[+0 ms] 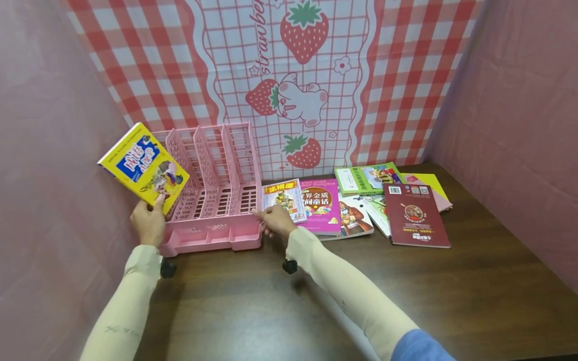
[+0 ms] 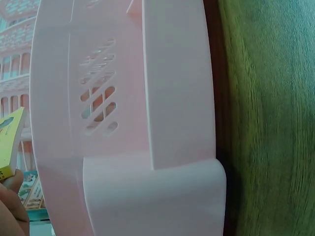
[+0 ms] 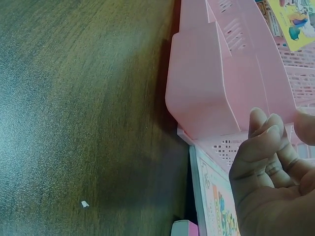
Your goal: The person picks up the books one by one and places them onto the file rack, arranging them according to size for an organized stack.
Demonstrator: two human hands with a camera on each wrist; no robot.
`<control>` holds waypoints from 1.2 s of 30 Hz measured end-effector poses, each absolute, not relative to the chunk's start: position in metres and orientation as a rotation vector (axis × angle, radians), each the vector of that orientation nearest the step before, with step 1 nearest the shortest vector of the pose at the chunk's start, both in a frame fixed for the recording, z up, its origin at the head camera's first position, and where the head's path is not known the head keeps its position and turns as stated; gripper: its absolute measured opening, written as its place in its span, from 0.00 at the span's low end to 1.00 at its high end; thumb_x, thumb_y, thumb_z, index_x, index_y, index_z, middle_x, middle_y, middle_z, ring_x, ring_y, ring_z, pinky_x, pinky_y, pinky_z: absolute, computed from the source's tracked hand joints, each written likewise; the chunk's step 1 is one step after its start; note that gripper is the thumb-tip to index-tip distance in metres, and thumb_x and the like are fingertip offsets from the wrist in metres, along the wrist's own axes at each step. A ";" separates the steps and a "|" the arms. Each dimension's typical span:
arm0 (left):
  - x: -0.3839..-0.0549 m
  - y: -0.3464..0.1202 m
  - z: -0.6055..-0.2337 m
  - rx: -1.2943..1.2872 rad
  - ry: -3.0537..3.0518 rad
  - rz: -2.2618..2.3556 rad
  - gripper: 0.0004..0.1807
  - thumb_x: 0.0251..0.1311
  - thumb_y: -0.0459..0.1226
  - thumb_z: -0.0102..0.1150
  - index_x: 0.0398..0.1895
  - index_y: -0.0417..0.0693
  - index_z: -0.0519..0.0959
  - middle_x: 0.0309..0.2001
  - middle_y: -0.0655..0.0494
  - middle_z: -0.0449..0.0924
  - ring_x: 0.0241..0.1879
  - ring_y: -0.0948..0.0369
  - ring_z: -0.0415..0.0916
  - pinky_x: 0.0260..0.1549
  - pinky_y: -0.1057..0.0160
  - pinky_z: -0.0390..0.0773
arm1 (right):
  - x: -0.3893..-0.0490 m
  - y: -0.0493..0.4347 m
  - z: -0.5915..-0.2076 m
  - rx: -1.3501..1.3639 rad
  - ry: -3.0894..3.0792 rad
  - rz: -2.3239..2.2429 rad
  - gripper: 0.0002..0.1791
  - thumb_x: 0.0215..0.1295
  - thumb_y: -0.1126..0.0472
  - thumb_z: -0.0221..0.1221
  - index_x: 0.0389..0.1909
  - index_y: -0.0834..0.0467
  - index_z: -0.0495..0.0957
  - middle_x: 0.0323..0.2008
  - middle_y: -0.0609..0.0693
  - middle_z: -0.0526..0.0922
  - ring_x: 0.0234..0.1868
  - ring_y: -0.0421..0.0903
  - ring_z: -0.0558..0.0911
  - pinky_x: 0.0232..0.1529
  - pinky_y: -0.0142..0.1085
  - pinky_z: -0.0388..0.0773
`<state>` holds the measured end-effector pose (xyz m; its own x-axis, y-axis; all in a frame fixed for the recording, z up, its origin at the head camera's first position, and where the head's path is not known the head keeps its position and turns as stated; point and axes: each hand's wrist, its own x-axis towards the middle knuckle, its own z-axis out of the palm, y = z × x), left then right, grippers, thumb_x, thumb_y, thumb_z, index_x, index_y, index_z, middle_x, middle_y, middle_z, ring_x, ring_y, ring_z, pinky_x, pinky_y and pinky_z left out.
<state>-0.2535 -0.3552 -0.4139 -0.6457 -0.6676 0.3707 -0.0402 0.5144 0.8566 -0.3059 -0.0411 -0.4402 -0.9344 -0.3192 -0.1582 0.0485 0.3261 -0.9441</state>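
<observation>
My left hand (image 1: 149,223) grips a yellow book (image 1: 146,168) by its lower edge, thumb across the front cover. The book is tilted above the left end of a pink book rack (image 1: 212,223). Blue and white lettering and a cartoon figure decorate its cover. At the rack's front right corner, my right hand (image 1: 276,220) pinches the edge between thumb and fingers. The right wrist view shows this corner between the thumb (image 3: 305,125) and the curled fingers. In the left wrist view only part of the yellow book (image 2: 10,140) and a little of the hand appear.
Right of the rack lie a comic-style book (image 1: 284,198), a magenta book (image 1: 321,213), a green book (image 1: 361,179) and a dark red book (image 1: 417,220), some overlapping. A checked strawberry cloth (image 1: 393,80) hangs behind. A small white scrap (image 3: 84,203) lies on the wooden table (image 1: 235,301).
</observation>
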 end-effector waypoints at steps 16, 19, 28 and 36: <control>-0.252 -0.360 -0.410 0.678 -1.964 -1.135 0.30 0.75 0.53 0.54 0.64 0.37 0.78 0.57 0.39 0.82 0.52 0.47 0.75 0.53 0.49 0.70 | -0.308 -0.041 -0.442 -0.220 2.206 -1.709 0.25 0.74 0.50 0.61 0.37 0.73 0.82 0.17 0.52 0.81 0.12 0.38 0.72 0.13 0.28 0.71; -0.251 -0.362 -0.410 0.690 -1.937 -1.126 0.30 0.74 0.53 0.54 0.62 0.36 0.79 0.57 0.37 0.82 0.53 0.45 0.74 0.56 0.48 0.69 | -0.308 -0.041 -0.442 -0.217 2.205 -1.709 0.25 0.74 0.50 0.61 0.37 0.72 0.82 0.17 0.52 0.81 0.13 0.38 0.72 0.13 0.28 0.71; -0.250 -0.364 -0.410 0.759 -1.934 -1.149 0.28 0.76 0.51 0.53 0.65 0.39 0.77 0.62 0.39 0.80 0.61 0.44 0.73 0.65 0.47 0.67 | -0.304 -0.039 -0.440 -0.215 2.221 -1.706 0.24 0.75 0.50 0.61 0.38 0.72 0.82 0.18 0.52 0.81 0.13 0.38 0.72 0.14 0.28 0.72; -0.259 -0.374 -0.411 0.824 -2.149 -1.151 0.31 0.77 0.51 0.50 0.67 0.34 0.74 0.62 0.33 0.76 0.62 0.40 0.70 0.64 0.44 0.67 | -0.304 -0.038 -0.437 -0.252 2.230 -1.682 0.27 0.75 0.49 0.61 0.43 0.74 0.81 0.19 0.54 0.82 0.13 0.37 0.71 0.16 0.29 0.72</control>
